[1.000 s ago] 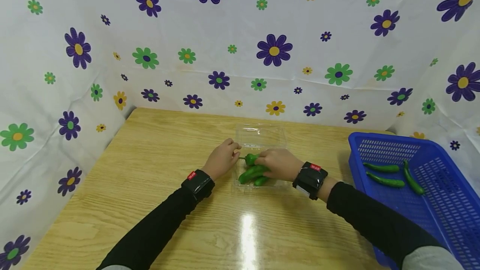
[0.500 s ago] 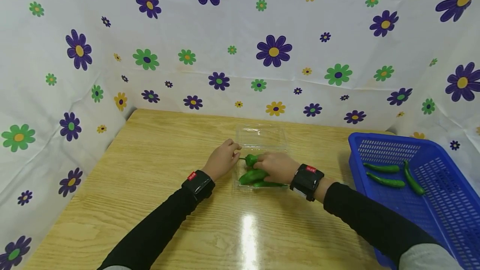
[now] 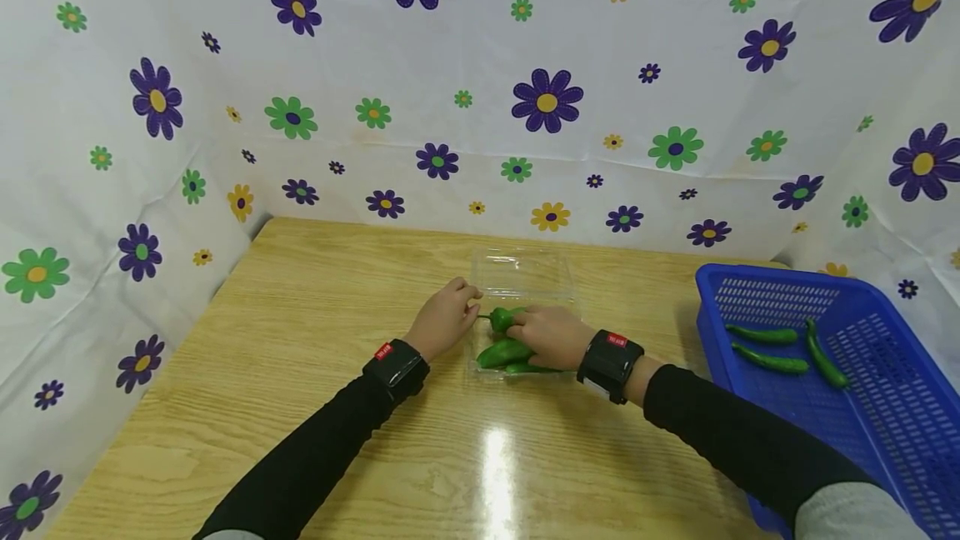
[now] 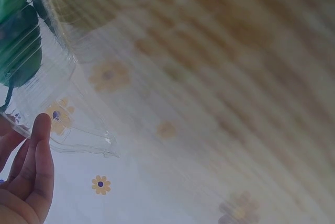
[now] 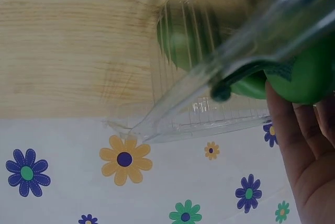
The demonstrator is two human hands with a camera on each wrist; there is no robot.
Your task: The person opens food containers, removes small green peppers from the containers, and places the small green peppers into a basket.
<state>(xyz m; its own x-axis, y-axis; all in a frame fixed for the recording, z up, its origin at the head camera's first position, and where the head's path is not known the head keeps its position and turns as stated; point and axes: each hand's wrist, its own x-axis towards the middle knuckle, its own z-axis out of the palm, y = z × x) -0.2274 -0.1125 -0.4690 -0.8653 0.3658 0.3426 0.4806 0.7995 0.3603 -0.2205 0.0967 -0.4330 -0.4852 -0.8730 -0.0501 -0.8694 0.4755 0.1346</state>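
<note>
The left hand (image 3: 444, 317) steadies the left edge of the clear plastic box (image 3: 522, 277), its fingers (image 4: 36, 153) lying nearly straight against the rim, likely to stop it sliding. The right hand (image 3: 551, 334) curls over the green peppers (image 3: 504, 350) inside the box at mid-table (image 3: 300, 340). A blue basket (image 3: 885, 373) stands well apart to the right, with bare wood all around the box.

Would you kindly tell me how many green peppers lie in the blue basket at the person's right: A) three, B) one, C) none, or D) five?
A: the head view shows three long green peppers lying on the floor of the blue basket, apart from both hands.
</note>
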